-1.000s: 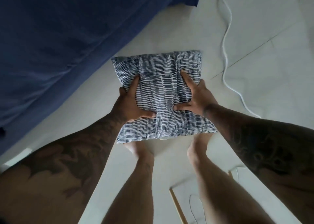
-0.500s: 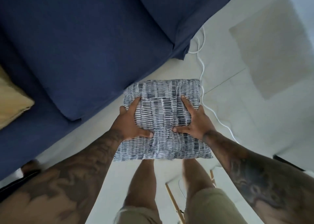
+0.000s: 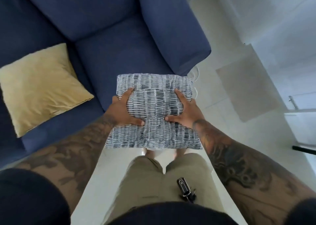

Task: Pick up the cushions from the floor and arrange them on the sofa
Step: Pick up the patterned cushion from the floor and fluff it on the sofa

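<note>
I hold a blue-and-white striped cushion flat in the air in front of my waist. My left hand grips its left side and my right hand grips its right side, thumbs pressed into the top. The cushion hangs over the front edge of the navy blue sofa, just left of the sofa's right armrest. A yellow cushion lies on the sofa seat to the left.
White tiled floor spreads to the right of the sofa. A white cable lies by the armrest's foot. A pale mat lies on the floor at right. A thin black bar pokes in at the right edge.
I have stood up and lifted the striped cushion from near the floor to waist height. The view has swung up, so the sofa seat, armrest and yellow cushion now show.
</note>
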